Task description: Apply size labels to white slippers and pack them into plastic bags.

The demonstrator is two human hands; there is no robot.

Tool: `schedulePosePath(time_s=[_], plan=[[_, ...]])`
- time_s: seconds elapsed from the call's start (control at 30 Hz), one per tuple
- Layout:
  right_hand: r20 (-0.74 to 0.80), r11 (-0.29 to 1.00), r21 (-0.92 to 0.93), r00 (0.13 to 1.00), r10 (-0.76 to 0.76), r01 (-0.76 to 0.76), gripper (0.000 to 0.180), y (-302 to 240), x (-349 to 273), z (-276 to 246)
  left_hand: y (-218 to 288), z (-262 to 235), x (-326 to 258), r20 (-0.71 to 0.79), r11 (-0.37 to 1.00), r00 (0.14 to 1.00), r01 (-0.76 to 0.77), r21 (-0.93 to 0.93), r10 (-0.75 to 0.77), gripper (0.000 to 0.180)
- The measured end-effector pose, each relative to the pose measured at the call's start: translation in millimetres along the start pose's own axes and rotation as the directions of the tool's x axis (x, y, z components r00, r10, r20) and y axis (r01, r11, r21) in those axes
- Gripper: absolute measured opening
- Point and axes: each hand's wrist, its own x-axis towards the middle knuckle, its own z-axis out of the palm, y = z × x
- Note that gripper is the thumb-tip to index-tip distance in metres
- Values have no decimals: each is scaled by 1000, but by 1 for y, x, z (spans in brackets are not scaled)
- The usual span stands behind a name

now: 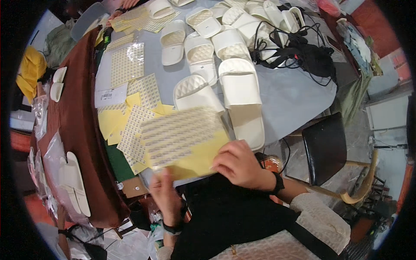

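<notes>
A yellow-backed sticker sheet [184, 130], with rows of small printed labels and a bare yellow strip on its near side, is held up over the table's near edge. My left hand [167, 195] grips its lower left edge, thumb in front. At the lower right edge, my right hand [238, 164] is closed with fingertips pinched against the sheet; whether a loose label is between them is too small to see. Just beyond the sheet lie a white quilted slipper [195, 91] and, to its right, another white slipper [240, 86] with its toe strap away from me.
More sticker sheets [130, 58] are spread on the left. Several white slippers [199, 52] crowd the far side, beside a black tangle of straps and cables [307, 54]. A brown-covered surface [82, 130] stands left; a black-backed chair [325, 147] stands right. Another person's hand [128, 3] shows at top.
</notes>
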Motion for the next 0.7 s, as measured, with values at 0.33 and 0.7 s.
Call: schedulePosePath(time_s=[0.33,0.7], plan=[[74,914,-155,918,390,-376,9,87,-23,-64,-34,-56,65,-247,995,968,-61,-76,41,27],[333,860,-142,794,508,-490,12,107,7,-60,-25,-59,58,-553,896,737,-162,414,389,40]])
